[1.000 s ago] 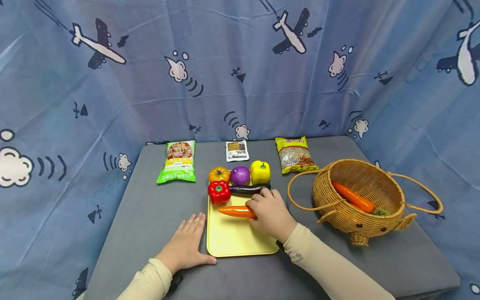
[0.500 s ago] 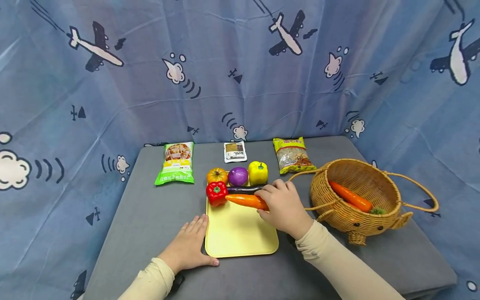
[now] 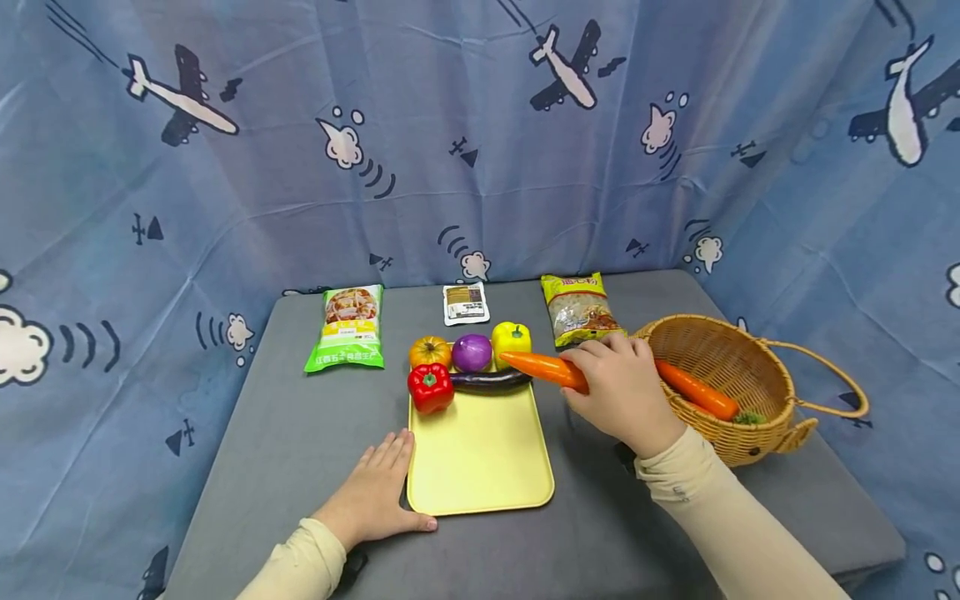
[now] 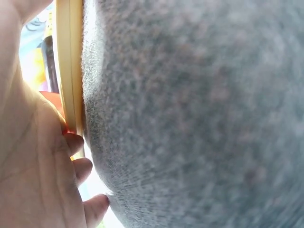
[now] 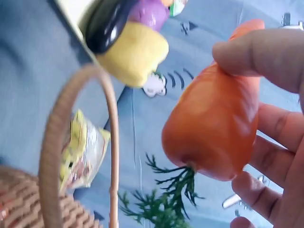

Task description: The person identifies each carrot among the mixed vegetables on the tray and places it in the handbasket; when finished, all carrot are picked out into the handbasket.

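My right hand (image 3: 622,392) grips an orange carrot (image 3: 543,367) in the air between the tray and the wicker basket (image 3: 757,446). In the right wrist view the thumb and fingers wrap the carrot (image 5: 213,118), and its green leafy top hangs free. My left hand (image 3: 375,487) lies with straight fingers at the left edge of the yellow tray (image 3: 480,467); the left wrist view shows the palm beside the tray's side (image 4: 69,61). On the tray's far part are a red bell pepper (image 3: 431,388), an eggplant (image 3: 491,382), a small pumpkin (image 3: 431,352), a purple round vegetable (image 3: 472,353) and a yellow pepper (image 3: 512,342).
Another carrot (image 3: 697,390) lies inside the basket, whose tall handle (image 5: 54,142) arches up near the right hand. Along the back of the grey table (image 3: 315,433) are a green food bag (image 3: 348,329), a small white packet (image 3: 466,304) and a yellow bag (image 3: 581,308).
My right hand has lifted the carrot off the tray and carried it right, toward the basket. The left hand has stayed at the tray's edge.
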`<state>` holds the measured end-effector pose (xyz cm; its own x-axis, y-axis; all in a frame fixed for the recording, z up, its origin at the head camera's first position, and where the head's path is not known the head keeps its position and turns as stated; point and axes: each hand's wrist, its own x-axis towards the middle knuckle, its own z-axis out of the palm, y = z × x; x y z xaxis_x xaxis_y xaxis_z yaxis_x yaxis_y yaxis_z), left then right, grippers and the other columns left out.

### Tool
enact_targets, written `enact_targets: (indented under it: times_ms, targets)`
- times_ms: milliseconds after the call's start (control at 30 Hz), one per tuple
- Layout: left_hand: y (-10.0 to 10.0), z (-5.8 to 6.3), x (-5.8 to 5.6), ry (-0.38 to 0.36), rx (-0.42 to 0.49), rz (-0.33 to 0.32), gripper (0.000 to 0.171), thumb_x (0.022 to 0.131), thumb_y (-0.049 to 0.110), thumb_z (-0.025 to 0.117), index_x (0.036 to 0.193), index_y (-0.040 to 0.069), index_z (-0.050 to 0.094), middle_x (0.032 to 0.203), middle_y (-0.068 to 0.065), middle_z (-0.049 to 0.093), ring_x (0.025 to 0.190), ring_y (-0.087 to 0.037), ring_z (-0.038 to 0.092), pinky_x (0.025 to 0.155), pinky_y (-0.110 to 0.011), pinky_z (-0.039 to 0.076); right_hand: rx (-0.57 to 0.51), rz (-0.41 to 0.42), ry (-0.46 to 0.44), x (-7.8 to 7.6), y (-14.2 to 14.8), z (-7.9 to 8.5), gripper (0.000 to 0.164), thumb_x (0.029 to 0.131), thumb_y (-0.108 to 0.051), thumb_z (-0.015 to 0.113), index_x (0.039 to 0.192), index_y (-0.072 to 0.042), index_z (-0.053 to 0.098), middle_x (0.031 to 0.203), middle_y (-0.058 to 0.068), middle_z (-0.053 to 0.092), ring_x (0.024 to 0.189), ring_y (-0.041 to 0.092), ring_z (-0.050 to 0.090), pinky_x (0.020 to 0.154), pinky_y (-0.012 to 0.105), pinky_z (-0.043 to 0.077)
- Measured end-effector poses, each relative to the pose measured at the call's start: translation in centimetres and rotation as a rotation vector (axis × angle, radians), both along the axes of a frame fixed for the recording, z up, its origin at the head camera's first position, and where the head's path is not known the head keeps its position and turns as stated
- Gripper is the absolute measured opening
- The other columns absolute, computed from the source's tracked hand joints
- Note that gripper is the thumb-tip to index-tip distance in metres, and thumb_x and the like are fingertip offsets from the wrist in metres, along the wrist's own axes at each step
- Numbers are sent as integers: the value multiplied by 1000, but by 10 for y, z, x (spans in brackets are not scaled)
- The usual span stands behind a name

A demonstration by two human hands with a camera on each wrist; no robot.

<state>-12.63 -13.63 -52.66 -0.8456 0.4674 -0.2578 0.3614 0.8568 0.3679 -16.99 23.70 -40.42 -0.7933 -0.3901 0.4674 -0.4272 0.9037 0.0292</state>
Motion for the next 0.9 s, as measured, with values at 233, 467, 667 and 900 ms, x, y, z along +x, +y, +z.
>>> enact_targets:
  times_ms: [233,467,667,900]
  targets:
    - [1,-2,0,-16,0,4,137,77,88,70,168,-4,23,174,-20,22,160,-38,20,126,-60,21,-21,-68,26,4,30,14,45,75,-26,96,113,-7,82,102,15,77,91,38,56,75,57,43]
    - [0,0,1,-13,-2,7,137,77,88,70,167,-4,24,174,-20,23,160,-39,22,126,-61,22,-58,-190,-34,9,63,26,41,79,-24,90,116,-7,80,106,16,76,96,41,55,78,60,37]
    - [0,0,0,-12,-11,9,138,76,89,69,167,-4,24,174,-20,23,160,-39,22,126,-61,22,-100,-310,-110,12,96,28,43,84,-29,86,120,-8,77,113,19,74,100,45,50,81,67,34]
    - [1,0,-1,-18,-20,9,138,76,90,69,168,-3,24,174,-20,23,160,-39,22,126,-60,22,-149,-464,-197,18,129,23,46,88,-32,82,124,-4,73,113,26,64,99,50,44,82,73,29]
